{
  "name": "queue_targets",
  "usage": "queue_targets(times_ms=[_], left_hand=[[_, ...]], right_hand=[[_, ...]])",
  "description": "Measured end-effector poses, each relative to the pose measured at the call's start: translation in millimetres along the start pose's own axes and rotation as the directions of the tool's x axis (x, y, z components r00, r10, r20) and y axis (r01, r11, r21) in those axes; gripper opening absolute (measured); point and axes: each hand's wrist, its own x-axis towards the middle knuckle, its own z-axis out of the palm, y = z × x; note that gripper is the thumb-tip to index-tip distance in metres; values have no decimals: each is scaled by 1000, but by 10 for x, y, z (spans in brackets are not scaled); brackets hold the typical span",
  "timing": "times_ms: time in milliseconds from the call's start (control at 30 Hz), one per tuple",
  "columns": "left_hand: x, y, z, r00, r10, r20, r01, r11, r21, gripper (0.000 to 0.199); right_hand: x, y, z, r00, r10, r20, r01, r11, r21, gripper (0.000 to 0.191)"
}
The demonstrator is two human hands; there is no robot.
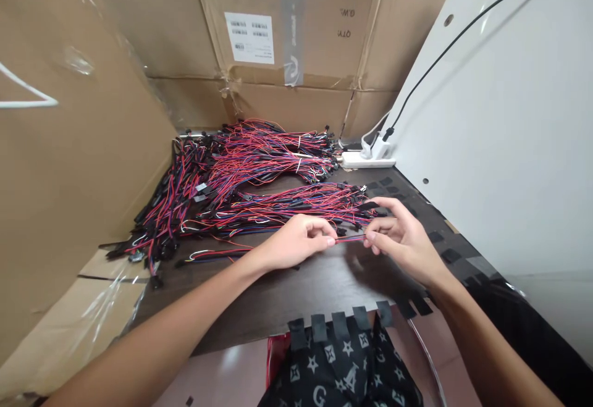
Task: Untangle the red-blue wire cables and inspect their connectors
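Between my hands runs a thin wire harness [349, 238] of red and dark wires, held level just above the dark tabletop [319, 293]. My left hand [296, 243] pinches it between thumb and forefinger, and its other part stretches leftward behind the wrist. My right hand [401, 240] closes thumb and fingers on the harness near its right end, which the fingers hide. A short strip of black tape [369, 206] sits at the tip of my raised right forefinger. Just beyond both hands lies a loose row of similar harnesses [296, 200].
Tied bundles of harnesses [269, 154] fill the back, and more harnesses [173, 191] heap up at left. A white power strip [368, 160] stands at back right. Black tape strips [318, 327] hang along the front edge. Cardboard [315, 24] and a white panel [504, 117] enclose the table.
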Motion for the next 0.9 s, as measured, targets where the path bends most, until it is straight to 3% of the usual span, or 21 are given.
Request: queue_targets(times_ms=[333, 500, 600, 767, 900], left_hand=[[-29, -12, 40, 987, 140, -84, -113, 959, 260, 13], [-28, -30, 109, 907, 381, -180, -266, 849, 457, 8], [-28, -49, 128, 862, 460, -213, -308, 809, 500, 11], [-32, -68, 128, 844, 488, -221, -331, 800, 500, 10], [-41, -12, 139, 878, 429, -214, -281, 822, 496, 13]], right_hand=[[19, -51, 102, 997, -71, -1, 70, 990, -123, 35], [36, -34, 191, 989, -148, 31, 151, 958, -245, 37], [43, -38, 222, 985, -170, 19, 168, 942, -290, 37], [40, -68, 240, 977, -213, 22, 207, 916, -344, 35], [36, -88, 253, 973, -223, 49, 225, 898, -377, 35]])
